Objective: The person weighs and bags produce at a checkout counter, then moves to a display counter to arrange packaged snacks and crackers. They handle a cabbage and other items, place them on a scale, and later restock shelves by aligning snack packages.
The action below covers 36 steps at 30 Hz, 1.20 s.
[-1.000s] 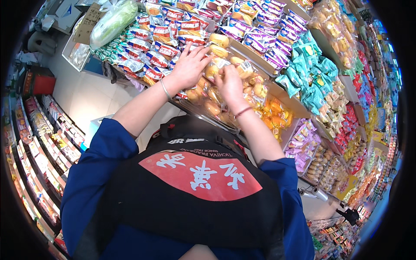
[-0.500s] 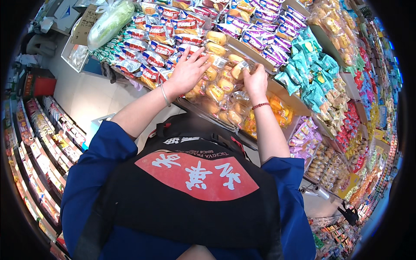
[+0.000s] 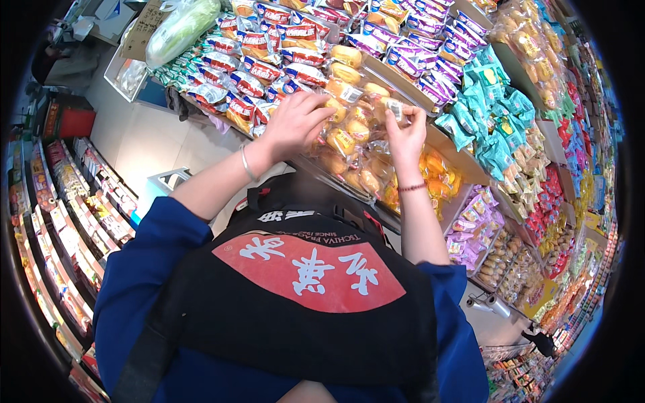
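Fingers of the right hand [image 3: 404, 134] pinch together at about one o'clock from the picture's middle, thumb and forefinger closed on the top edge of a clear crinkly packet of round golden buns [image 3: 392, 107] and holding it up against the shelf. A thin red bead bracelet [image 3: 411, 187] circles that wrist. Just to the left, at twelve o'clock, the left hand [image 3: 294, 124] curls loosely, fingertips bent down and touching the glossy wrap of another bun packet [image 3: 342, 139]; whether it grips that packet cannot be told. A slim metal bangle [image 3: 247, 163] sits on the left wrist.

Both hands work over a slanted shelf tray [image 3: 440, 142] packed with soft, plump, yellow-brown buns in shiny transparent film. At eleven o'clock lie rows of flat red-and-blue foil snack packs [image 3: 250, 84], overlapping like tiles. At one to two o'clock stand purple packets [image 3: 416, 64] and puffy teal bags [image 3: 494, 111]. A pale green cabbage in clear plastic [image 3: 181, 27] rests at the far upper left. At six o'clock a dark apron with a red oval patch [image 3: 309, 272] covers blue sleeves [image 3: 144, 269].
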Available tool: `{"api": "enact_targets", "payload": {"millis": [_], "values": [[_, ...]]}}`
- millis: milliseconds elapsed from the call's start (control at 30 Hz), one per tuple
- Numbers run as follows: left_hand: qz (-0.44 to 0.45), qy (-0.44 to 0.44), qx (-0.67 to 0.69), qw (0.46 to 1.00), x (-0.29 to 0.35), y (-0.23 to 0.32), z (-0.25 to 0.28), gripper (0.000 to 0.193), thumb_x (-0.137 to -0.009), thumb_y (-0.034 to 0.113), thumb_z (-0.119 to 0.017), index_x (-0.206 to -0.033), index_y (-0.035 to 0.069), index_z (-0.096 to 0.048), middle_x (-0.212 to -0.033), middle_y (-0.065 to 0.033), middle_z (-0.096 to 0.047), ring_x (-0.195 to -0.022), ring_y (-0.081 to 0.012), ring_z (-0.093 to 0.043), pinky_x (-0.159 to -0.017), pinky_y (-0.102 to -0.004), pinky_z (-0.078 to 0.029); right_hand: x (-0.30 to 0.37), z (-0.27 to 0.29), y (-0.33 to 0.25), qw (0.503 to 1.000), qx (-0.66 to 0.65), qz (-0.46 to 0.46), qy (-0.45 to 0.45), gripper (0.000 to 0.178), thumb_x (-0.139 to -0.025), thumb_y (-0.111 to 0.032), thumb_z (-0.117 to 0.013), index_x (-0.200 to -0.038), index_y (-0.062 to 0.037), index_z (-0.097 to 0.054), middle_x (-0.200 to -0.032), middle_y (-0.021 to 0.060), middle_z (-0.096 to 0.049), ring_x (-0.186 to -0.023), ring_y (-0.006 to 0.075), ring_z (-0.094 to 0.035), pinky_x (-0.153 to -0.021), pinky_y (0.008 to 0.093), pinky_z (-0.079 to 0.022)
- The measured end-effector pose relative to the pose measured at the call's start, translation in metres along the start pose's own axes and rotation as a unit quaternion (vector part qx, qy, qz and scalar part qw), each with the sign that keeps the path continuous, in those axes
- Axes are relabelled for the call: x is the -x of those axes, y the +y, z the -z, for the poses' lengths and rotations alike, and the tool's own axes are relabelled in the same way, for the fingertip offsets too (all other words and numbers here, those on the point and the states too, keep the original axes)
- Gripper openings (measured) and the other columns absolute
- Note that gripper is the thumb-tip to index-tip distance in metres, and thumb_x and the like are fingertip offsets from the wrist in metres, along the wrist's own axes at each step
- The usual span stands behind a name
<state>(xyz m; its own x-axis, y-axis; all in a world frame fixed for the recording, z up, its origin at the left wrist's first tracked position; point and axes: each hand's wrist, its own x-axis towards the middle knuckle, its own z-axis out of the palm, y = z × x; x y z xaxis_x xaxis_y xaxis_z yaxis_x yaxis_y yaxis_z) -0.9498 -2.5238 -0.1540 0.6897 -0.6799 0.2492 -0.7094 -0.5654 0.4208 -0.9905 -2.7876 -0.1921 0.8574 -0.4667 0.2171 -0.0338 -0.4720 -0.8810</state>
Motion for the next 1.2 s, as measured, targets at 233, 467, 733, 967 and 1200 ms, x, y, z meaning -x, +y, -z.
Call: {"api": "enact_targets", "payload": {"millis": [233,467,733,967,1200], "values": [[0.370,-0.101,0.780,0.495,0.024,0.029,-0.003,0.048,-0.101,0.039,-0.053,-0.142,0.015,-0.046,-0.118,-0.0038,-0.064,-0.108,-0.0164,-0.061,-0.087,-0.0363,-0.052,0.053,0.008,-0.069,0.915,0.043,0.349,-0.198,0.027,-0.073,-0.001,-0.072,-0.096,-0.0057,-0.059,-0.127,0.0099,-0.061,-0.118,0.0346,-0.056,-0.101,0.0461,-0.044],[0.321,-0.057,0.760,0.563,0.041,0.025,-0.012,0.047,-0.099,0.027,-0.058,-0.142,0.011,-0.043,-0.131,-0.0078,-0.058,-0.111,-0.0212,-0.064,-0.093,-0.0373,-0.054,0.073,-0.006,-0.051,0.943,-0.200,-0.060,-0.259,0.031,-0.089,-0.008,-0.069,-0.118,-0.0006,-0.061,-0.129,0.0123,-0.058,-0.105,0.0156,-0.060,-0.083,0.0276,-0.050],[0.449,-0.039,0.659,0.603,0.065,0.024,-0.031,0.052,-0.101,0.021,-0.059,-0.149,0.015,-0.038,-0.132,-0.0023,-0.059,-0.120,-0.0156,-0.058,-0.094,-0.0322,-0.052,0.057,-0.033,-0.037,0.965,-0.092,-0.046,-0.241,0.035,-0.089,-0.020,-0.074,-0.115,0.0009,-0.063,-0.103,0.0135,-0.069,-0.091,0.0199,-0.067,-0.077,0.0308,-0.052],[0.335,0.057,0.552,0.761,0.081,0.004,-0.063,0.051,-0.101,0.003,-0.052,-0.149,0.003,-0.035,-0.133,-0.0065,-0.056,-0.112,-0.0098,-0.055,-0.092,-0.0229,-0.045,0.037,-0.070,-0.046,0.946,0.111,0.167,-0.255,0.028,-0.088,-0.018,-0.067,-0.113,-0.0061,-0.064,-0.105,0.0175,-0.062,-0.099,0.0387,-0.061,-0.083,0.0452,-0.051],[0.340,0.014,0.455,0.823,0.077,0.011,-0.041,0.045,-0.097,0.001,-0.056,-0.141,0.005,-0.049,-0.131,-0.0062,-0.057,-0.113,-0.0128,-0.054,-0.096,-0.0270,-0.045,0.041,-0.022,-0.036,0.975,0.037,0.180,-0.126,0.031,-0.085,-0.015,-0.069,-0.112,-0.0008,-0.062,-0.114,0.0196,-0.062,-0.108,0.0376,-0.059,-0.094,0.0416,-0.049]]}}
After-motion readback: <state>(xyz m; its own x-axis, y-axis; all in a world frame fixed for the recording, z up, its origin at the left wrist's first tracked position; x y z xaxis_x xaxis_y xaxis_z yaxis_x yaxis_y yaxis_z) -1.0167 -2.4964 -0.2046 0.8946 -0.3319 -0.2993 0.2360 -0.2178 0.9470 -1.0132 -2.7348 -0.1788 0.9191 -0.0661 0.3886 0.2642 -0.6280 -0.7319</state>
